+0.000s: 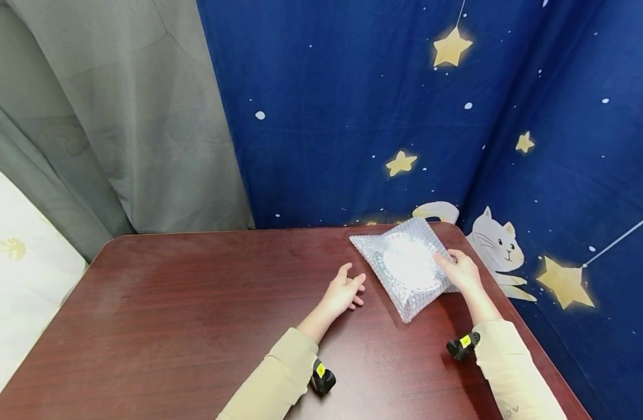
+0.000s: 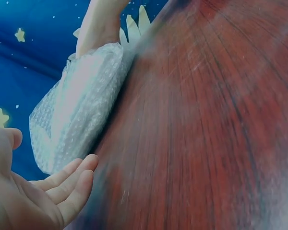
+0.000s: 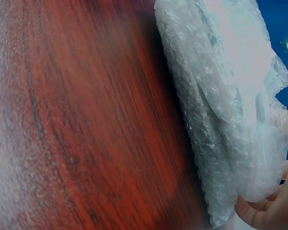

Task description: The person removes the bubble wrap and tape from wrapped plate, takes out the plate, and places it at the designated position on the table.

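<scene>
Here's the bubble-wrapped parcel (image 1: pixel 408 265), up at the far right of the brown table (image 1: pixel 195 315), the right hand (image 1: pixel 460 271) pinching its right edge; the left hand (image 1: pixel 342 291) hovers just off the near-left side, fingers loosely spread, gripping nothing. It looks light, the wrap soft and slick, corners floppy; the round shape inside, half lost in glare, may be stiff, possibly fragile. Best purchase: 2 opposite edges, past the loose film, onto the firmer rim. Behind hangs the starry blue curtain (image 1: pixel 327 116), close enough to perhaps crowd the far side.
</scene>
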{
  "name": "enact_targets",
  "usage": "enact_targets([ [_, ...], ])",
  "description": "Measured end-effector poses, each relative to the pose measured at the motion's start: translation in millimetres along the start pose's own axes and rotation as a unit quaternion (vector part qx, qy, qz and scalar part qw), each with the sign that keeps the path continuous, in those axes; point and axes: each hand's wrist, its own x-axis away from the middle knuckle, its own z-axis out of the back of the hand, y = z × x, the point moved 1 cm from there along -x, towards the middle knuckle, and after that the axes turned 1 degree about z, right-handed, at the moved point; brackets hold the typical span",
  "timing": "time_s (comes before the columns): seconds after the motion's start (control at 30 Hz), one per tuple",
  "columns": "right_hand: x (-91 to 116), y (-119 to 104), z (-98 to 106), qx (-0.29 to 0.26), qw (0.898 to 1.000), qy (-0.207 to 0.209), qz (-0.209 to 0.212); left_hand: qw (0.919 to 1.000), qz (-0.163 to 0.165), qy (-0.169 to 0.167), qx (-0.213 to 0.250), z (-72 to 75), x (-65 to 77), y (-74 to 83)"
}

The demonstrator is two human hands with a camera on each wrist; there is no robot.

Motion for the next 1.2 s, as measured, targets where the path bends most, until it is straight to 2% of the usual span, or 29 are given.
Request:
enact_targets([
  [0.3, 0.5, -0.5, -1.2, 0.001, 1.0, -0.004, -0.007, 0.9991, 0.013, -0.007, 0.039, -11.2, -5.2, -0.4],
  [0.6, -0.2, 0.7, -2.7, -0.009, 1.0, -0.009, -0.015, 0.9974, 0.032, -0.001, 0.065, -23.1, -13.1, -2.6],
  [0.8, -0.6, 2.4, -4.8, -0.002, 1.0, -0.011, -0.009, 0.9951, 0.041, -0.012, 0.089, -31.0, -15.5, -3.3],
  [1.2, -0.5, 3.2, -6.8, -0.007, 1.0, -0.002, -0.011, 0.9916, 0.041, -0.015, 0.121, -44.3, -19.0, -4.6],
])
